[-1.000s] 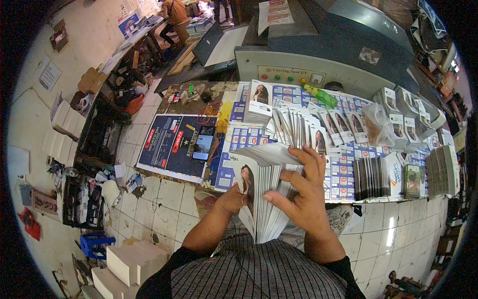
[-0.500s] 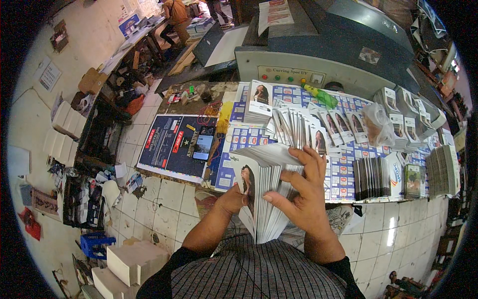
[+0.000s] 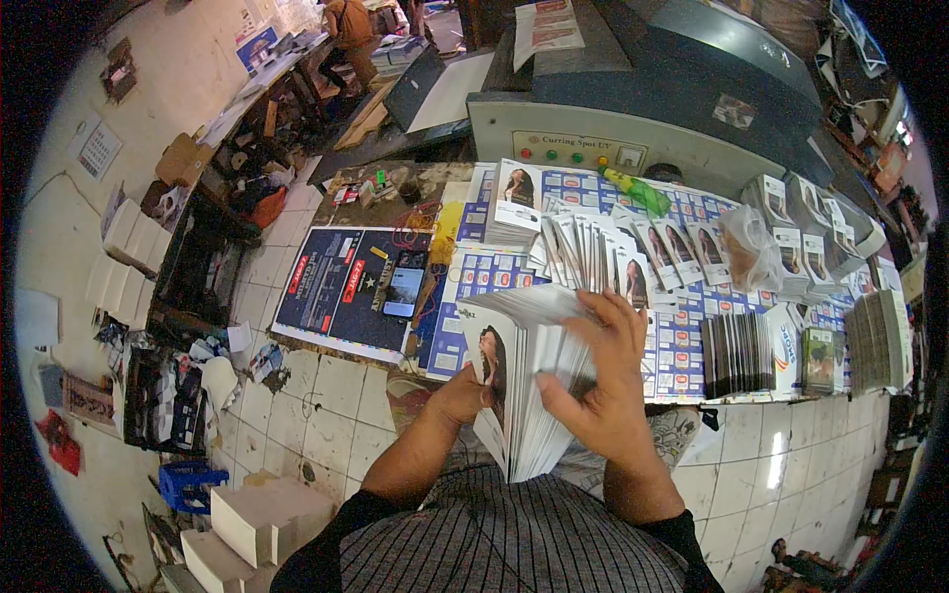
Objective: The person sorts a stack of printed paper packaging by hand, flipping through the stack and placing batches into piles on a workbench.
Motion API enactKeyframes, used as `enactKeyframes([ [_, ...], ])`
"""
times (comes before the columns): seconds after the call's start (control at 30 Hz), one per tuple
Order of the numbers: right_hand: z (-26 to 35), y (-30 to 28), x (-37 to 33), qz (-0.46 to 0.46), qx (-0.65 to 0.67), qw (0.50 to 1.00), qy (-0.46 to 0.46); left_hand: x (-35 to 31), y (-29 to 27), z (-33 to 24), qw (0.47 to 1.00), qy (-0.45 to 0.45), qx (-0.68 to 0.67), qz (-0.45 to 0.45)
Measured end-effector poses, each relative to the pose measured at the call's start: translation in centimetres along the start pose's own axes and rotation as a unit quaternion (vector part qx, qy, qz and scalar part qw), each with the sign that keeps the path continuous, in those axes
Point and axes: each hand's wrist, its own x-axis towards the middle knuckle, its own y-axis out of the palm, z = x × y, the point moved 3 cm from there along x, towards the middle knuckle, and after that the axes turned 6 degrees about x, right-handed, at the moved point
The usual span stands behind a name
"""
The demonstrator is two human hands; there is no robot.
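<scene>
A thick stack of white printed leaflets stands on edge in front of me, its front one showing a long-haired figure. My left hand is closed on the stack's left side, thumb over the front leaflet. At the right side, my right hand has its fingers apart against the fanned edges, its thumb near the middle of the stack. Its fingertips are slightly blurred. Just beyond lie loosely spread leaflets of the same kind, and a neat pile of them stands farther back.
The table bears printed sheets, a phone, a green bottle and a plastic bag. More leaflet stacks stand to the right. A large grey machine rises behind. White paper blocks lie at lower left.
My right hand has shifted slightly, its thumb moving right and its fingers drawing closer together along the leaflet edges. My left hand and the stack stay in place.
</scene>
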Motion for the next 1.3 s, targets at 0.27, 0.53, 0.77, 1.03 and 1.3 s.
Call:
enactKeyframes([
  [0.27, -1.0, 0.6, 0.1, -0.017, 0.010, 1.000, -0.015, -0.2, 0.3, -0.7, 0.999, 0.002, -0.034, -0.028],
  [0.53, -0.7, 0.7, 0.0, 0.006, -0.015, 1.000, -0.021, -0.1, 0.8, -1.8, 0.996, 0.015, -0.074, -0.052],
  [0.77, -0.6, 0.6, -0.1, 0.011, -0.033, 0.999, -0.016, 0.2, 1.0, -2.3, 0.993, 0.021, -0.099, -0.067],
  [1.03, -1.1, 1.0, -0.2, 0.009, -0.066, 0.997, -0.037, 0.1, 0.9, -2.3, 0.987, 0.036, -0.128, -0.091],
  [1.3, -7.5, 4.2, -1.2, -0.041, 0.075, 0.996, 0.007, -0.1, 1.0, -1.0, 0.976, -0.025, -0.158, -0.145],
])
